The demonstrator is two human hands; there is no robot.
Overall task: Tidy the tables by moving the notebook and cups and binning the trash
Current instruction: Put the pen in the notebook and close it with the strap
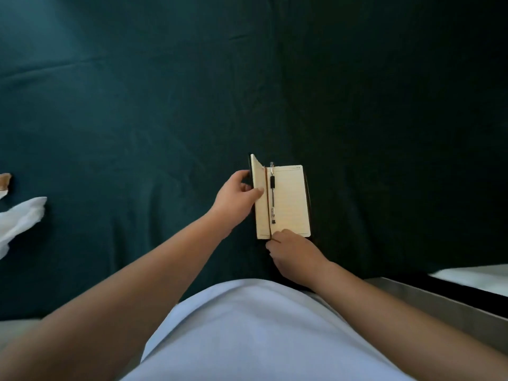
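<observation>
The notebook (pixel 283 202) lies open on the counter (pixel 165 105), a pen (pixel 272 193) along its fold. The left hand (pixel 236 199) holds its left edge, the right hand (pixel 294 251) its near edge. Crumpled paper (pixel 19 224) lies far left.

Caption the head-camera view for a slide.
Left hand folds the open notebook shut over a pen while the right hand pinches its ribbon.
</observation>
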